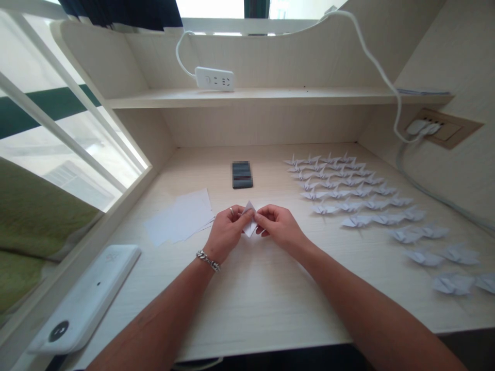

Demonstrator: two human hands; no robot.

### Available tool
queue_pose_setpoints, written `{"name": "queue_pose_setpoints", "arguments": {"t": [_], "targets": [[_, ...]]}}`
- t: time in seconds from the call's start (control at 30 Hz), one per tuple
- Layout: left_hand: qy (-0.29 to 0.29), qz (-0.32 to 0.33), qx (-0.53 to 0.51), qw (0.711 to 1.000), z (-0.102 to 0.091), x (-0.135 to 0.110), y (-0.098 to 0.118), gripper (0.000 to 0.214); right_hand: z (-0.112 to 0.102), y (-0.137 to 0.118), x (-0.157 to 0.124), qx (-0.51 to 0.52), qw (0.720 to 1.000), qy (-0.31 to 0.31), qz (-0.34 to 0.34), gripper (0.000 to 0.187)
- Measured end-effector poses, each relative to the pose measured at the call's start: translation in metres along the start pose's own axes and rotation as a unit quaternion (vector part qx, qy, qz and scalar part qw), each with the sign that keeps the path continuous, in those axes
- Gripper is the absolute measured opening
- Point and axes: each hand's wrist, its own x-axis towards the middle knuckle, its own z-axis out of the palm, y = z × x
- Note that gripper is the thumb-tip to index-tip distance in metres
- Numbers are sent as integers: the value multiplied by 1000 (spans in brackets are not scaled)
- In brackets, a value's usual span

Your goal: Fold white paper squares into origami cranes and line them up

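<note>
1. Pinching the paper [250,230] from both sides, with left fingers [243,220] closed over the left edge, thumb uppermost, and right fingers [264,221] nipping the right edge.
2. Held between the two thumbs as a narrow folded diamond, with one point jutting beyond the fingers and another aimed back between the wrists; cannot tell whether touching the table [251,309] underneath.
3. Likely to weigh next to nothing, so calling for only light fingertip pressure.
4. Probably firm along the creases but soft across single layers; easily dented, or torn at the tips.
5. Best taken by the thicker folded sides, between thumb and forefinger, not by the points; more apt to shift layer against layer than to slip from the skin.
6. Lying flat just left of the left fingers: sheets [181,214], overlapping, likely limp and quick to crease, best raised by an edge or corner.
7. Resting just beyond the fingers: phone [242,175].
8. Set out in rows to the right of the right fingers: cranes [358,221], surely light, with thin points prone to bending; best lifted by the middle.
9. Placed well apart from the left fingers, leftward and nearer the body: white device [96,293].
</note>
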Motion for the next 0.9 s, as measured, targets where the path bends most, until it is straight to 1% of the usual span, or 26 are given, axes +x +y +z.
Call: {"name": "queue_pose_setpoints", "arguments": {"t": [0.17,0.27,0.33,0.43,0.5,0.57,0.67,0.8,0.9], "targets": [[-7,-9,-17,1000,-1,2,-4,32,0,5,1,3,1000,-4,-29,30],[-12,-12,-39,999,-2,2,-6,33,1,5,1,19,1000,-16,-18,29],[-30,-23,-86,996,-2,2,-5,34,1,3,1,31,999,-14,-8,28],[-64,-54,-197,977,0,2,0,35,-1,-2,1,47,999,7,2,26],[-69,-72,-247,964,0,1,2,32,-2,-6,0,56,998,22,3,26],[-65,-78,-272,957,0,1,4,24,-4,-8,0,63,997,32,2,25],[-70,-74,-282,954,-1,0,4,18,-5,-9,1,69,997,37,2,24],[-76,-64,-261,960,0,-1,3,21,-5,-7,1,62,997,46,-3,25],[-86,-57,-250,963,1,-1,2,23,-6,-5,1,43,998,46,-23,26]]}}
